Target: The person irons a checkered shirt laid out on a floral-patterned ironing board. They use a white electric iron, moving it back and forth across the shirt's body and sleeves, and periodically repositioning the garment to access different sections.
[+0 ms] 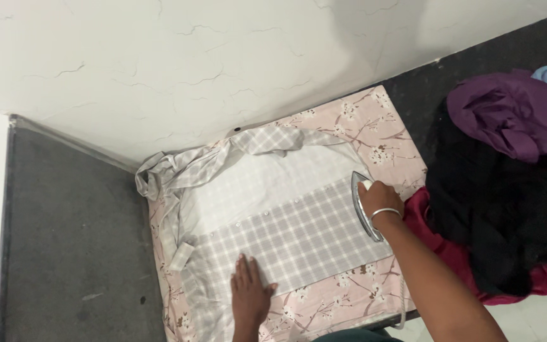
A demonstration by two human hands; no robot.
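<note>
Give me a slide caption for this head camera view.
Right hand presses an iron on a grey checked shirt; left hand flattens it.

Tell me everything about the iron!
The iron is silvery metal with a pointed tip aimed toward the wall. It rests on the grey checked shirt, at that shirt's right edge. The right hand wraps its handle, hiding the top. A white cord hangs near the arm, probably the iron's.

The right hand (380, 197) is covering the iron's (362, 206) handle. The iron's soleplate is facing away. The purple garment (514, 117) and black garment (501, 209) are running off the right edge. The iron's cord (402, 304) is disappearing below.
</note>
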